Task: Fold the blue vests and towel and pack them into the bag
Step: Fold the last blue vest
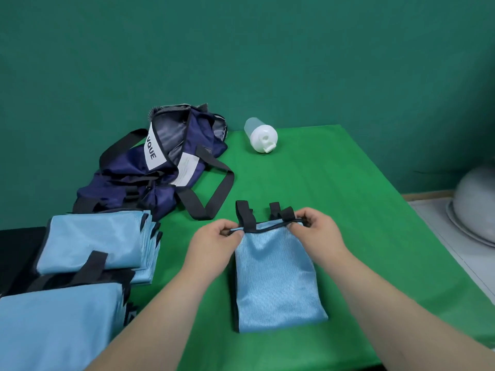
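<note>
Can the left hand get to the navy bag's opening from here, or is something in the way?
Probably yes. The left hand pinches the folded vest, but the navy bag lies open beyond it, only green cloth and a black strap between.

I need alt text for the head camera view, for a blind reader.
The left hand and right hand pinch the far edge of a folded light blue mesh vest on a green table. Left of it lie stacked folded blue vests and an open navy fabric bag; a white-lidded clear bottle lies behind.
</note>
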Demonstrator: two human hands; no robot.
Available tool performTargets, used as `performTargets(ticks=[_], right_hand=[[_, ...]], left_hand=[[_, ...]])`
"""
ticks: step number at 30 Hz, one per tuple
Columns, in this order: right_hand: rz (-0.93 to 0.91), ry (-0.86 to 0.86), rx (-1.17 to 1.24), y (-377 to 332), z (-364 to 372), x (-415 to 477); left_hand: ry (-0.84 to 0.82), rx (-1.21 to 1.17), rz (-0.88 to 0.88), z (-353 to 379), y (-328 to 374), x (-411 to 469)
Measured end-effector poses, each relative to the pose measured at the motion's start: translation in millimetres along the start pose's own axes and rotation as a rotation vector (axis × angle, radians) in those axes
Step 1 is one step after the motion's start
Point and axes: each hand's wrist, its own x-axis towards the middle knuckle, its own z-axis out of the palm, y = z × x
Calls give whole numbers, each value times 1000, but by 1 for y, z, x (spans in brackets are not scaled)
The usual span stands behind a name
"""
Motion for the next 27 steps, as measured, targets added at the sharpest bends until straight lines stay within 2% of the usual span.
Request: performTargets(ticks=[4,7,10,13,15,19,24,27], right_hand=[[22,39,-248,12,11,37],[-17,95,-475,20,14,42],[-120,159,-503,23,13,16],[-399,156,-572,32,20,-13],[-561,56,-678,41,28,-17],[-500,-189,-975,51,27,0],[-472,-276,-1037,57,22,10],[-422,-298,-1037,59,22,12]], left_hand=[[-25,44,-42,13,-11,39],[67,157,20,16,-22,43],[138,201,246,18,-26,13],[5,391,561,33,-39,-14],[-101,599,672,45,-55,-12],[-263,897,563,46,-64,13],[-411,878,483,38,-55,32],[-403,841,468,39,-57,34]])
